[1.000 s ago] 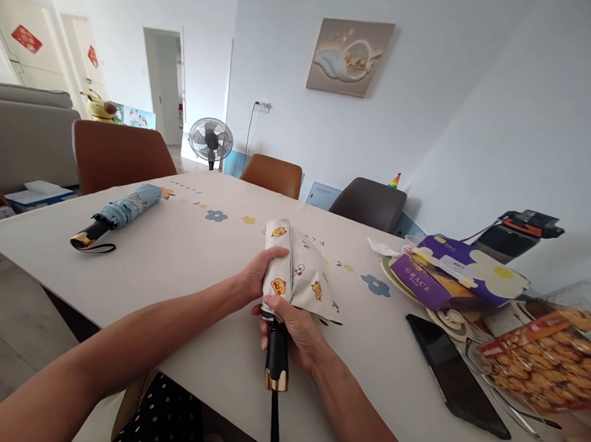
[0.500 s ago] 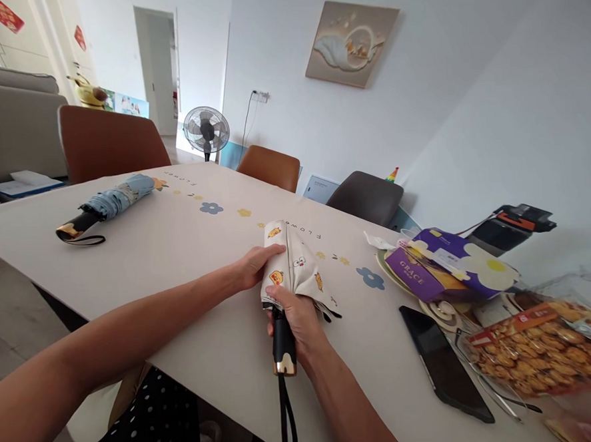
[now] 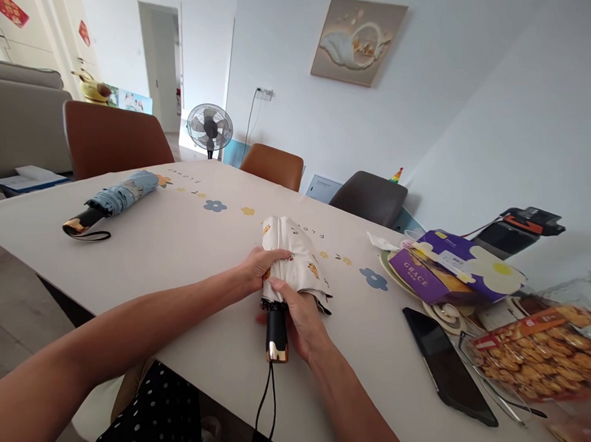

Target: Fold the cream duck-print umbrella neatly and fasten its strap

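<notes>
A white folding umbrella (image 3: 282, 248) with small cartoon prints is held between my hands over the table. Its black handle with a gold end points toward me, and a black wrist strap hangs from it. My left hand (image 3: 259, 266) grips the cloth from the left side, thumb across the top. Lower on the right, my right hand (image 3: 301, 311) is closed round the cloth near the handle, its thumb on top and other fingers partly hidden beneath. The cloth bulges loosely at the right. A blue folded umbrella (image 3: 121, 197) lies at the table's left.
A phone (image 3: 449, 365) lies right of my right arm. Beyond it are a purple box (image 3: 448, 268), a clear container of cookies (image 3: 554, 352) and a black bottle-like object (image 3: 519, 230). Chairs (image 3: 117, 135) stand along the far side of the table (image 3: 188, 261), with a fan (image 3: 210, 127) behind.
The white umbrella has turned in my hands, so other prints face up and its loose flap sits more tucked in. Its strap now hangs in a wider loop. The view has shifted slightly.
</notes>
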`<state>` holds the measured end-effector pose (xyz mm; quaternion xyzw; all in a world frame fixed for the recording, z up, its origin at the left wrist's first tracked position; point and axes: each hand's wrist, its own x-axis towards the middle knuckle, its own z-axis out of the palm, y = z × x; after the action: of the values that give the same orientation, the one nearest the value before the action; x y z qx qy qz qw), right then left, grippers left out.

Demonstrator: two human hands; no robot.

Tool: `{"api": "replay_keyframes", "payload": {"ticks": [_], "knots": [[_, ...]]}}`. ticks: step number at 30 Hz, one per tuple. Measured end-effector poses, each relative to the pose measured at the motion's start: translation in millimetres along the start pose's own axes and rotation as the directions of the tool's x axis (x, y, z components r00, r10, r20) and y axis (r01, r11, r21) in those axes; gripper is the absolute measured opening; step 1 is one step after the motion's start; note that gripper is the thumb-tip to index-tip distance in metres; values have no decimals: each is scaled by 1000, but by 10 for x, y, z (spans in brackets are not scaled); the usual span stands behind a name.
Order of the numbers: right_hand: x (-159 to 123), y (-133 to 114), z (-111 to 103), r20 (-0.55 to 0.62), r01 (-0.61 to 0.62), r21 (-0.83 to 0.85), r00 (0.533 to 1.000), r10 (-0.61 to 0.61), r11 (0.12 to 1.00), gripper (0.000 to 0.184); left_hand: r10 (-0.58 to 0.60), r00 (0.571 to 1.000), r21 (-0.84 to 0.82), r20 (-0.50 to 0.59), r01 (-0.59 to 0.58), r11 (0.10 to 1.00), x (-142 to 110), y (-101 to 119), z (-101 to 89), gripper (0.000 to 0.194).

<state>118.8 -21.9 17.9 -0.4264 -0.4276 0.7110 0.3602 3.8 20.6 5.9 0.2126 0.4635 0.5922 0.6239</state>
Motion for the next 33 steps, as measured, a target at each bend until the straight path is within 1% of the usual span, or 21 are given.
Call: {"api": "replay_keyframes", "payload": {"ticks": [3, 5, 7, 10, 11, 12, 14, 15, 16, 17, 18, 19, 20, 21, 23, 24, 26, 28, 30, 31, 33], "knots": [[-15, 10, 19, 56, -54, 55, 997, 51, 997, 46, -10, 1000, 22, 20, 10, 1000, -13, -10, -2, 43], [-14, 29, 18, 95, -98, 66, 991, 92, 993, 40, -41, 999, 79, 27, 39, 996, -22, -16, -7, 43], [-4, 49, 8, 86, -115, 60, 990, 109, 992, 31, -62, 996, 142, 57, 53, 988, -29, -11, -14, 41], [9, 54, -2, 22, -113, 97, 994, 111, 989, 20, -33, 986, 216, 165, -4, 976, -39, 10, -14, 39], [10, 47, -1, 11, -120, 126, 993, 119, 985, 17, -9, 982, 265, 187, -42, 963, -43, 17, -9, 40], [9, 37, 2, 11, -128, 157, 992, 128, 979, 16, 19, 984, 335, 176, -78, 939, -46, 22, -2, 42], [4, 14, 11, 23, -152, 210, 988, 151, 966, 14, 126, 990, 529, 61, -139, 837, -46, 32, 16, 48], [3, 5, 15, 25, -162, 227, 987, 161, 960, 14, 229, 973, 634, -2, -176, 753, -40, 41, 26, 50], [4, 0, 17, 23, -169, 239, 985, 169, 956, 14, 358, 933, 729, -33, -222, 647, -31, 53, 38, 52], [10, 1, 17, 14, -175, 244, 984, 176, 954, 15, 485, 874, 802, -16, -279, 528, -18, 72, 53, 53], [19, 8, 15, 2, -181, 243, 983, 186, 953, 15, 584, 811, 846, 47, -343, 409, -4, 97, 73, 53], [31, 20, 12, -9, -187, 240, 981, 195, 952, 15, 633, 761, 858, 138, -411, 308, 13, 126, 102, 50], [45, 35, 8, -14, -193, 238, 979, 202, 952, 15, 636, 736, 848, 231, -473, 238, 30, 156, 142, 44], [60, 52, 3, -14, -198, 236, 978, 207, 951, 14, 602, 732, 827, 320, -525, 199, 48, 184, 197, 38], [83, 83, -8, 1, -197, 240, 979, 202, 951, 13, 469, 739, 773, 483, -612, 169, 90, 214, 351, 28], [91, 94, -14, 11, -191, 243, 981, 195, 951, 13, 387, 729, 741, 564, -654, 153, 116, 209, 447, 26], [95, 105, -26, 23, -180, 235, 983, 179, 955, 12, 216, 691, 685, 689, -719, 118, 176, 159, 652, 27], [92, 107, -40, 29, -176, 221, 984, 174, 959, 11, 46, 679, 676, 733, -734, 67, 247, 66, 838, 31], [87, 108, -53, 36, -188, 205, 982, 184, 961, 10, -69, 692, 693, 719, -721, -12, 318, -42, 970, 28], [87, 109, -57, 37, -188, 206, 982, 185, 960, 10, -97, 697, 696, 711, -717, -50, 350, -93, 1010, 26], [88, 114, -61, 35, -182, 218, 983, 179, 959, 10, -108, 696, 688, 710, -718, -105, 401, -169, 1049, 22]]}}
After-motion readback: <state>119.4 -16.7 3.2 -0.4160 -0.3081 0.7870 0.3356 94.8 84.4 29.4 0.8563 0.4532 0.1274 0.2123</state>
